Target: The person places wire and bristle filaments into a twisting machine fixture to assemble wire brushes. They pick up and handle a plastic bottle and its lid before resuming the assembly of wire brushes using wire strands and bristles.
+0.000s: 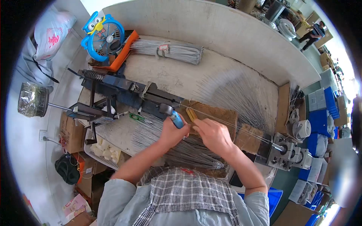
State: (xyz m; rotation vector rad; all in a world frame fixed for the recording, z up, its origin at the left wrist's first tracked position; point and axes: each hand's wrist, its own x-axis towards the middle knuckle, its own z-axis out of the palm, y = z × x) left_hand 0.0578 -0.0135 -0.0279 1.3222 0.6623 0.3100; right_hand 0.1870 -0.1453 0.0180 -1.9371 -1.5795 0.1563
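My left hand [173,132] is closed around the blue handle of a tool [176,119] with a rounded metal head, which could be a hammer. Its head rests near the end of the dark metal bar of the bench machine [156,96]. Just to the right, my right hand [215,136] grips a yellow-brown two-pronged piece [191,114], tilted up over a wooden block [217,113]. Thin stretched wires [226,122] run over the block to a metal chuck [281,147] at the right. Loose wires [192,152] lie below both hands.
A tied wire bundle [177,52] lies at the back beside an orange tray [122,54] and a blue fan [105,35]. More wires [241,96] fan out at the right. Green-handled snips [136,117] lie left. A low wall [211,22] edges the table; another person [313,34] stands far off.
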